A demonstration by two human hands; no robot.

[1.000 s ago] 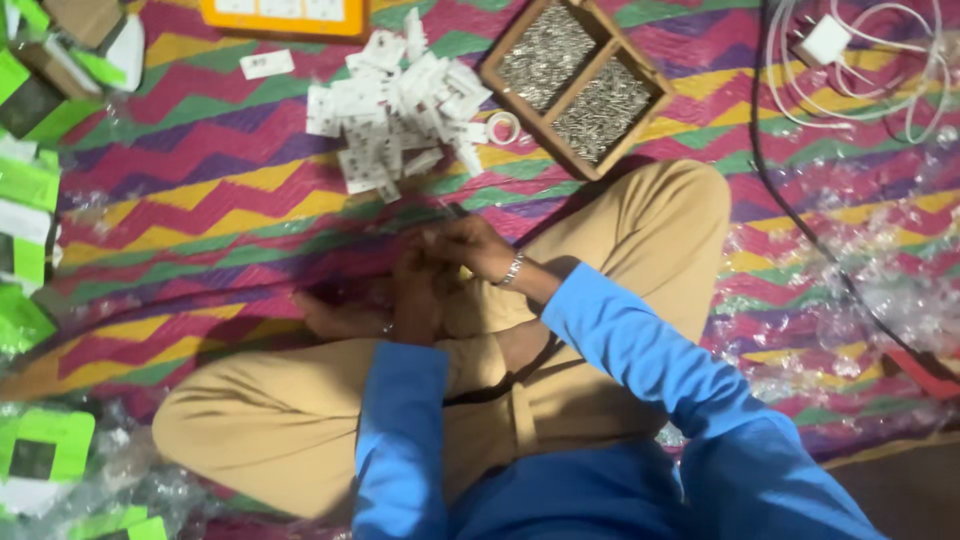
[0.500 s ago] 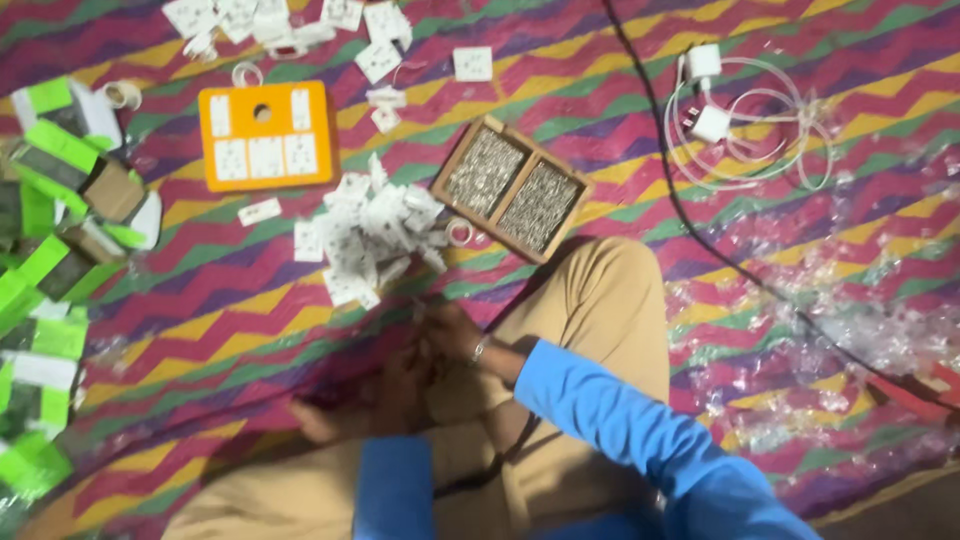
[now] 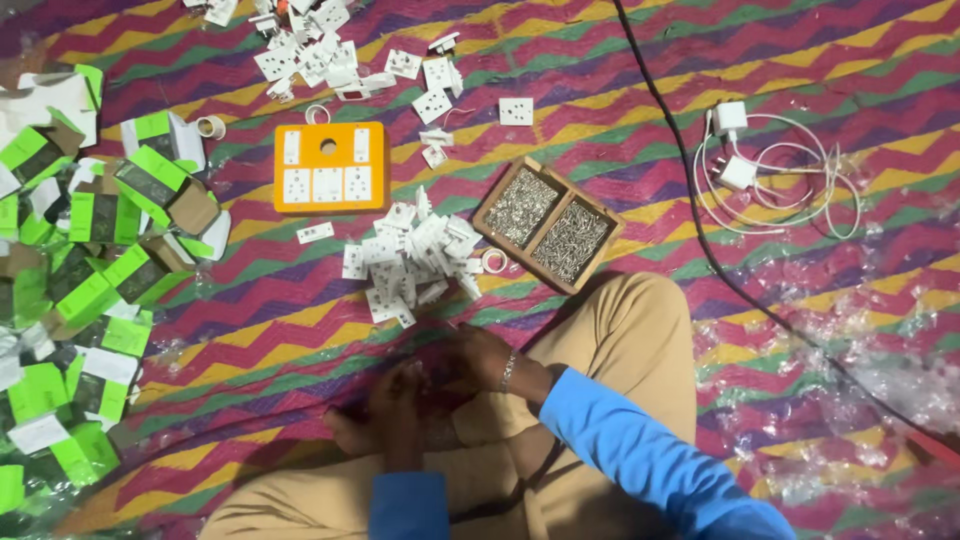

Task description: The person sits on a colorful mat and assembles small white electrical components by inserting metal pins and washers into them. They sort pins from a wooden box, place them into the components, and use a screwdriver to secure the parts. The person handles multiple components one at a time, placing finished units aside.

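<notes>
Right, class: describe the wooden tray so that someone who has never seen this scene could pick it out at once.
Start from the zigzag-striped mat and find the person's bent knee. Just above it, right of the heap of white sockets, lies the wooden tray. It alone is brown, set at a slant, with two compartments full of small silvery metal pieces.

A zigzag mat (image 3: 620, 60) carries an orange board (image 3: 329, 167) mid-mat, a screw tray (image 3: 545, 223), white sockets (image 3: 410, 262), green boxes (image 3: 80, 260) along its left edge.

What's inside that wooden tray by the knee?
The wooden tray has two compartments, both filled with small silvery metal pieces, probably screws; they are too small to tell apart. The heaps cover the tray's bottom, so anything beneath them stays hidden. Neither hand is in it.
</notes>
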